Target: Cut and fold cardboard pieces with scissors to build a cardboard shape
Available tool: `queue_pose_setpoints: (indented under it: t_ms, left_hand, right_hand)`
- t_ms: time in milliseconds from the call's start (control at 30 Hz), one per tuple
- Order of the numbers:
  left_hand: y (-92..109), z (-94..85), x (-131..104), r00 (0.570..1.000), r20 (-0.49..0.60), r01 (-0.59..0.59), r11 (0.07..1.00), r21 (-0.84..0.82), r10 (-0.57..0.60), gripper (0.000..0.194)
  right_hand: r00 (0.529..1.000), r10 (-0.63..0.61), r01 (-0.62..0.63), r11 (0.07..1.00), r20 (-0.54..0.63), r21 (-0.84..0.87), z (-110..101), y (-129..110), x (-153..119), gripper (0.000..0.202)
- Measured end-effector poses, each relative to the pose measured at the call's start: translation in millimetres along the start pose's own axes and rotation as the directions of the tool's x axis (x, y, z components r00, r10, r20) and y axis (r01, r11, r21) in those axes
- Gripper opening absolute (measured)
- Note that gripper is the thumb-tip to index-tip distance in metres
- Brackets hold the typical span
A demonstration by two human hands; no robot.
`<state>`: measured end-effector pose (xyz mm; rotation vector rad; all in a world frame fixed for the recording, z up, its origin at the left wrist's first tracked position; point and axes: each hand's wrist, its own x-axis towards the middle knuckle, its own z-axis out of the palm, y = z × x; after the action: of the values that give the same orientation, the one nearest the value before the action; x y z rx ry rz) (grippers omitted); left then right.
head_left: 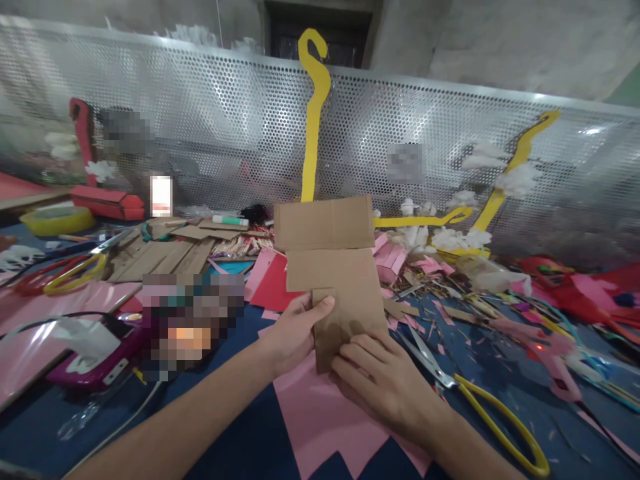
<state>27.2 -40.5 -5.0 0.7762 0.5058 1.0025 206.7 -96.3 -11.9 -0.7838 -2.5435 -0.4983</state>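
Note:
A folded piece of brown cardboard (333,270) stands in the middle, a creased upper flap above its lower panel. My left hand (300,328) grips its left edge, the thumb pressed on a narrow folded strip. Against the lower part of the same strip rests my right hand (383,377), its fingers bent together over the cardboard. Pink paper (325,417) with a zigzag cut edge lies beneath both hands. Behind the cardboard rises a long yellow hook-ended shape (311,147); its lower end is hidden.
Yellow-handled scissors (500,423) lie open at the right, near a pink glue gun (543,347). Cardboard scraps (160,260), a tape roll (57,220) and a purple device (95,360) are at the left. A perforated metal panel (215,127) stands behind.

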Motion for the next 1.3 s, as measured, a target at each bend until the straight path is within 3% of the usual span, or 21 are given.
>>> queue_pose_setpoints:
  t_ms: [200,333,533,767,867,967,1033,1100,1167,1233,1300]
  left_hand:
    - [3.0,0.9,-0.5,0.998,-0.053,0.028,1.000,-0.012,-0.029,0.023]
    - [4.3,-2.3,1.4,0.999,-0.050,0.000,1.000,-0.012,0.000,0.017]
    - [2.3,-8.7,7.3,0.998,-0.040,-0.039,0.999,-0.002,0.039,0.017]
    - [2.6,-1.5,6.8,0.990,-0.122,-0.073,0.997,0.008,0.073,0.022]
    - [-3.2,1.1,6.5,0.968,-0.176,-0.178,0.984,0.025,0.180,0.026]
    - [-10.7,2.8,7.4,0.940,-0.224,-0.252,0.966,0.054,0.257,0.029]
    - [-14.4,4.4,8.0,0.936,-0.243,-0.252,0.967,0.041,0.255,0.031]
    - [-15.9,5.9,8.3,0.945,-0.242,-0.228,0.974,-0.005,0.220,0.031]
    - [-15.2,7.0,8.2,0.954,-0.238,-0.204,0.977,-0.061,0.184,0.030]
    - [-12.4,7.7,7.5,0.966,-0.215,-0.173,0.978,-0.113,0.146,0.029]
    - [-8.5,8.5,6.3,0.982,-0.152,-0.136,0.978,-0.158,0.112,0.033]
  right_hand:
    - [1.000,0.016,-0.016,1.000,0.002,0.010,-3.4,-1.6,2.5,0.010]
    - [0.993,0.102,-0.093,0.988,-0.066,0.123,-7.0,-0.4,0.8,0.010]
    - [0.918,0.358,-0.312,0.918,-0.172,0.245,-8.8,8.5,-8.0,0.019]
    - [0.839,0.528,-0.478,0.831,-0.133,0.286,1.9,7.8,-8.2,0.016]
    - [0.775,0.631,-0.558,0.652,0.040,0.514,10.4,2.4,-5.4,0.022]
    - [0.743,0.620,-0.541,0.336,0.251,0.771,15.1,-0.2,-0.5,0.026]
    - [0.725,0.590,-0.535,0.159,0.355,0.830,14.8,-0.2,3.5,0.025]
    - [0.706,0.580,-0.548,0.086,0.406,0.832,12.2,0.2,7.0,0.023]
    - [0.713,0.591,-0.548,0.133,0.377,0.826,8.6,0.3,9.0,0.022]
    - [0.718,0.639,-0.537,0.258,0.275,0.803,5.4,0.2,8.8,0.023]
    - [0.684,0.718,-0.560,0.405,0.128,0.722,3.6,0.5,6.3,0.028]
